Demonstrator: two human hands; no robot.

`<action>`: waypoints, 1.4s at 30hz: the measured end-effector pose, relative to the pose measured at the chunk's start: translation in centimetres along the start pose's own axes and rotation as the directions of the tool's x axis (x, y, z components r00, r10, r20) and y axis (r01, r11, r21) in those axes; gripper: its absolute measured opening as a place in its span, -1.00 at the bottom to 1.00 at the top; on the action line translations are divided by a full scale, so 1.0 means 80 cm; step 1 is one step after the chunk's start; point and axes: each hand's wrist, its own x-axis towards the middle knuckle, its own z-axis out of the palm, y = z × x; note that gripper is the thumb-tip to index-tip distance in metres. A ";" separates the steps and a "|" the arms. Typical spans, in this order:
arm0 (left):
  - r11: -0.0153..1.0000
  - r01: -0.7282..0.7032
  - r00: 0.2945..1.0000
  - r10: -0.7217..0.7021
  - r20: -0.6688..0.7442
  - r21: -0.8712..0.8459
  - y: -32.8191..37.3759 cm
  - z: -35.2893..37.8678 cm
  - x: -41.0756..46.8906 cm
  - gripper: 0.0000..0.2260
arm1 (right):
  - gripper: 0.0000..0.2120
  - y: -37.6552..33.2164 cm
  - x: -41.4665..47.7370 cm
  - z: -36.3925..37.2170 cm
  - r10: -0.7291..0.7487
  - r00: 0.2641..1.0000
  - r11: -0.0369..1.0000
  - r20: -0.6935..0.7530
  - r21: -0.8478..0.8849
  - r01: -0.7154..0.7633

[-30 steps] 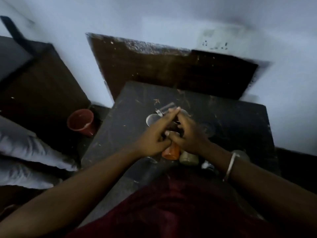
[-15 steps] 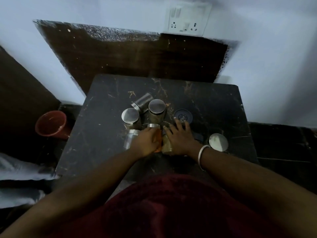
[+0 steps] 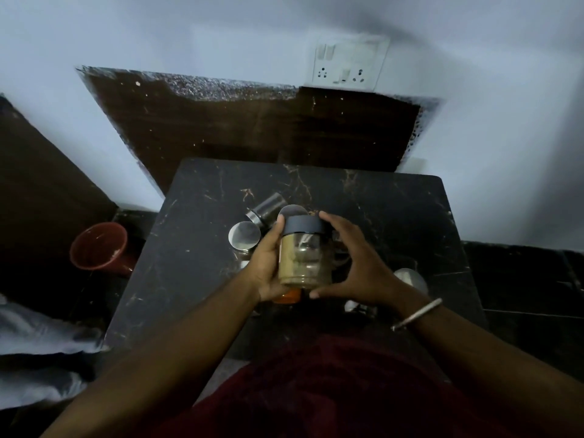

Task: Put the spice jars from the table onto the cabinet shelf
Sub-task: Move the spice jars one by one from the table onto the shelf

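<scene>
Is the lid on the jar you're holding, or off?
On. A dark lid caps the clear jar of tan powder, which the left hand grips and the right hand steadies.

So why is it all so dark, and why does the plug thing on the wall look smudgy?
Head view: the room is dim, so the table goes nearly black. Head view: the socket is smeared, likely because the camera was moving. Head view: the jar, held by the left hand and right hand, looks sharper, and a steel lid catches a pale shine.
</scene>
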 end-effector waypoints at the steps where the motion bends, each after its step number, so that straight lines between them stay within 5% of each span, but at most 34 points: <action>1: 1.000 -0.002 1.000 0.003 0.028 -0.024 0.002 0.007 0.001 -0.30 | 0.24 -0.001 -0.002 0.003 0.016 1.000 1.000 -0.007 0.023 -0.016; 4: 0.975 -0.113 0.990 0.128 -0.065 0.191 0.007 0.033 0.006 -0.37 | 0.32 -0.003 -0.006 -0.002 0.093 0.995 0.994 0.024 0.055 -0.094; 8: 0.809 -0.208 0.924 0.347 -0.161 0.550 0.015 0.069 0.003 -0.46 | 0.19 -0.018 -0.003 -0.015 0.035 0.998 0.999 -0.042 -0.002 -0.035; 12: 0.820 -0.273 0.927 0.364 -0.090 0.503 0.035 0.086 -0.016 -0.65 | 0.08 -0.031 0.002 -0.037 0.011 0.996 0.995 -0.087 0.098 -0.003; 15: 0.901 -0.283 0.950 0.312 -0.036 0.328 0.040 0.097 -0.027 -0.49 | 0.08 -0.040 -0.004 -0.051 -0.033 0.997 0.971 -0.075 0.235 0.050; 19: 0.951 -0.204 0.979 0.195 0.062 0.233 0.036 0.122 -0.036 -0.45 | 0.10 -0.064 -0.005 -0.071 -0.105 0.994 0.980 -0.043 0.167 0.111; 24: 0.955 -0.264 0.955 0.240 0.172 0.133 0.045 0.146 -0.048 -0.42 | 0.13 -0.102 -0.002 -0.094 -0.202 0.976 0.973 -0.080 0.099 0.210; 29: 0.940 -0.323 0.935 0.299 0.191 0.108 0.052 0.165 -0.060 -0.44 | 0.14 -0.124 0.000 -0.112 -0.256 0.963 0.964 -0.080 0.052 0.260; 36: 0.916 -0.382 0.916 0.357 0.183 0.124 0.058 0.186 -0.071 -0.21 | 0.18 -0.140 -0.001 -0.123 -0.279 0.956 0.958 -0.087 0.046 0.284; 42: 0.867 -0.476 0.866 0.434 0.247 0.146 0.089 0.211 -0.077 -0.35 | 0.16 -0.167 0.011 -0.143 -0.319 0.940 0.940 -0.122 0.087 0.330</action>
